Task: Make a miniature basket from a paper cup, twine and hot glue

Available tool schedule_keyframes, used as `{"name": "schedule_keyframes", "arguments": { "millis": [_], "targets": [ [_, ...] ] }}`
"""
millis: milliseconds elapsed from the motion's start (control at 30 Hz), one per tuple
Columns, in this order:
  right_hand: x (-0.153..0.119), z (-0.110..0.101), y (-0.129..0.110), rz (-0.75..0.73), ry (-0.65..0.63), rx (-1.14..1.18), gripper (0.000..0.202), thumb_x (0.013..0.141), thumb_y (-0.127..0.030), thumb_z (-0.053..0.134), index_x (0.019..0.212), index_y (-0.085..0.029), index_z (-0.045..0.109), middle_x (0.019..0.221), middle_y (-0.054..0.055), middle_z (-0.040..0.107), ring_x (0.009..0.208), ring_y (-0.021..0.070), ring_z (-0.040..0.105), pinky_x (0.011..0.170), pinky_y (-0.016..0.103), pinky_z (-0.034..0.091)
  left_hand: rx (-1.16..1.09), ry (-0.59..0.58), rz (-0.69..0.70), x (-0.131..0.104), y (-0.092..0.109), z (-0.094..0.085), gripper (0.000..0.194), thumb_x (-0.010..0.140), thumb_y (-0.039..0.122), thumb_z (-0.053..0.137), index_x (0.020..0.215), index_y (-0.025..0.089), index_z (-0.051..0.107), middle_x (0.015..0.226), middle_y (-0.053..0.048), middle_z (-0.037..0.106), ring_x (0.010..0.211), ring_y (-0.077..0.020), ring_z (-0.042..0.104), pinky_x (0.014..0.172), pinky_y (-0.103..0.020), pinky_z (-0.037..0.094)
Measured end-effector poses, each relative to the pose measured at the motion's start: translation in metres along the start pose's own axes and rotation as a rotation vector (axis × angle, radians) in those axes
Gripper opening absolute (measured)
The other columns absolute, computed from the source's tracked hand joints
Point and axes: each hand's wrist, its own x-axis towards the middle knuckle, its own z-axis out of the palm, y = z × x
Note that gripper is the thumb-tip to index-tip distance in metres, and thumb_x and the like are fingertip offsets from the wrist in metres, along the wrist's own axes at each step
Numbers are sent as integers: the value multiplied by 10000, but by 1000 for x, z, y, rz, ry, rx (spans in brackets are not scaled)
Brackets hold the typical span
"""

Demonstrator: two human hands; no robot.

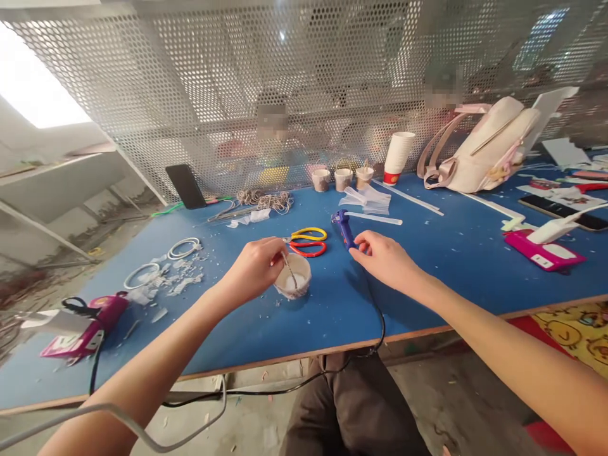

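My left hand (256, 266) is closed, its fingers pinching a thin grey-brown piece of twine (290, 271) that hangs down into a small white paper cup (300, 292). The cup's lower outside looks wrapped in something greyish. On the right, my right hand (387, 259) has thumb and fingers closed around the end of the handle of a blue hot glue gun (344, 229). A clear glue stick (375, 218) sticks out of the gun's back. Scissors (308, 242) with one yellow and one red handle lie just behind the cup, between my hands.
Behind are a twine bundle (273, 201), several small cups (343, 180), stacked paper cups (399, 158) and clear bags (373, 201). A phone (186, 186) leans on the mesh panel. White rings (184, 248) and scraps lie left. Pink power strips (546, 250) and a backpack (494, 145) flank the work; a black cable (380, 316) crosses the edge.
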Motion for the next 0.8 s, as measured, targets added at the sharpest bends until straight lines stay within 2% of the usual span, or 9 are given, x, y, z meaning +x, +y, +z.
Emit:
{"name": "schedule_keyframes", "arguments": {
  "millis": [100,200,367,500,667,800],
  "targets": [
    [-11,5,-19,-159,-28,198,90,828,-281,536,878,-207,553,850,27,654,729,155,612,678,275,470,13,9,-48,-1,0,2,181,695,66,407,665,174,550,636,-3,592,562,-122,508,551,-219,405],
    [-14,17,-39,-291,-56,365,74,814,-237,553,875,-197,558,876,36,658,712,146,610,678,279,484,34,18,-93,-2,0,3,175,694,62,414,651,173,542,600,2,567,536,-121,491,527,-220,382],
    [-10,35,-61,-355,-118,433,180,797,-218,572,972,-188,546,1008,62,641,813,165,617,738,309,493,54,28,-154,-8,-4,6,178,681,43,414,629,179,517,570,9,548,516,-124,481,499,-218,353],
    [-7,47,-66,-413,-140,430,322,762,-191,590,1075,-185,511,1128,94,596,992,212,591,821,352,492,55,24,-194,-12,-9,8,178,679,33,415,620,181,495,587,-3,563,529,-132,494,505,-223,358],
    [-6,51,-62,-526,-97,400,330,740,-134,602,1053,-195,518,1166,102,571,1136,242,530,949,406,453,34,18,-218,-15,-14,10,181,685,27,415,636,180,499,598,-5,564,548,-142,509,513,-227,365],
    [-5,49,-59,-622,-89,340,326,735,-117,623,1033,-202,523,1135,96,598,1093,243,557,918,412,479,5,-4,-219,-17,-15,11,178,702,36,416,653,181,506,607,3,545,548,-138,495,518,-228,365]
  ]
}}
